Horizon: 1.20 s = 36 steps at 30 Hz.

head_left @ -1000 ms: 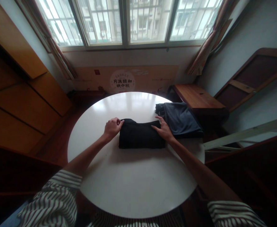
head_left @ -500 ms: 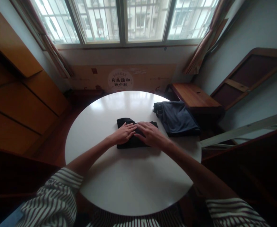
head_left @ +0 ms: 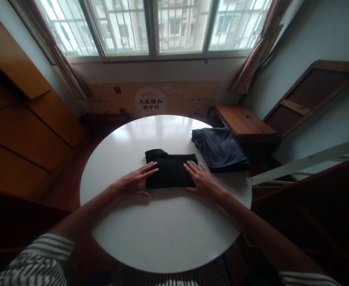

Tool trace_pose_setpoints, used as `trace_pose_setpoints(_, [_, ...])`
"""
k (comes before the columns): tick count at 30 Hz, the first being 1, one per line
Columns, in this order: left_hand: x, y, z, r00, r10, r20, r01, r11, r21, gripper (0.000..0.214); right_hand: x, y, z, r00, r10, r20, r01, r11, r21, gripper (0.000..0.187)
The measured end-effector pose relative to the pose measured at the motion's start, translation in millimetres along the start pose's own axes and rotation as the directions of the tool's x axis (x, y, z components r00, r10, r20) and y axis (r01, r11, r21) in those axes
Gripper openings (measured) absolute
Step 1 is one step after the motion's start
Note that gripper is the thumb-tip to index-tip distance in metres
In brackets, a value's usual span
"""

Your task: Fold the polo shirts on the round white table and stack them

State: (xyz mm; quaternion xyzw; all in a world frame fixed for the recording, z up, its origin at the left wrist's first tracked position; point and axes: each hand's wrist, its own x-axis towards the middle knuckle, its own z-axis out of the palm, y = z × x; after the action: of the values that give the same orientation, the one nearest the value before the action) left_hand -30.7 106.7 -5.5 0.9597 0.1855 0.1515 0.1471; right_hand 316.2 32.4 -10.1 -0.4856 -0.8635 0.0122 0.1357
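A black folded garment [head_left: 171, 171] lies flat on the white oval table [head_left: 162, 230], a small flap showing at its far left corner. My left hand [head_left: 137, 178] rests at the garment's left edge, fingertips on the cloth and thumb apart, near the tabletop. At the right edge, my right hand [head_left: 201, 178] has its spread fingers on the fabric, the thumb by the near right corner. Both hands are open, and neither grips the cloth. What kind of garment it is cannot be made out.
Folded dark grey and black clothes [head_left: 222, 149] lie at the table's right far side. Beyond stands a wooden side table [head_left: 243, 121]. A pale rail [head_left: 308, 159] runs close along the right. Wooden cabinets [head_left: 22, 135] stand at left, a barred window [head_left: 150, 28] ahead.
My hands have moved apart from the garment's middle, the left one to its left edge and the right one to its right edge. The garment's top is now uncovered.
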Motion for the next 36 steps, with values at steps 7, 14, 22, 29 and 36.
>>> trace_pose_setpoints(7, [4.2, 0.7, -0.5, 0.994, 0.098, -0.048, -0.095, 0.993, 0.074, 0.077, 11.1, -0.9, -7.4, 0.987, -0.157, -0.014, 0.157, 0.988, -0.005, 0.057])
trace_pose_setpoints(14, [20.3, 11.7, -0.2, 0.936, -0.063, -0.345, 0.046, 0.997, -0.055, 0.043, 16.8, -1.3, -24.2, 0.998, -0.046, -0.044, 0.054, 0.978, 0.204, 0.037])
trace_pose_setpoints(22, [86.4, 36.4, -90.0, 0.782, -0.497, -0.377, 0.359, 0.853, -0.379, 0.048, 29.6, -24.6, -84.2, 0.926, 0.259, 0.275, -0.336, 0.233, 0.912, 0.048])
trace_pose_setpoints(29, [97.3, -16.9, -47.8, 0.732, -0.678, 0.067, 0.601, 0.596, -0.533, 0.042, 29.2, -18.1, -35.0, 0.85, 0.326, 0.414, -0.478, 0.146, 0.866, 0.051])
trace_pose_setpoints(36, [101.7, -49.0, -8.3, 0.785, -0.618, -0.052, 0.556, 0.738, -0.383, 0.036, 21.2, -24.9, -21.8, 0.947, 0.289, -0.137, -0.244, 0.929, 0.277, 0.048])
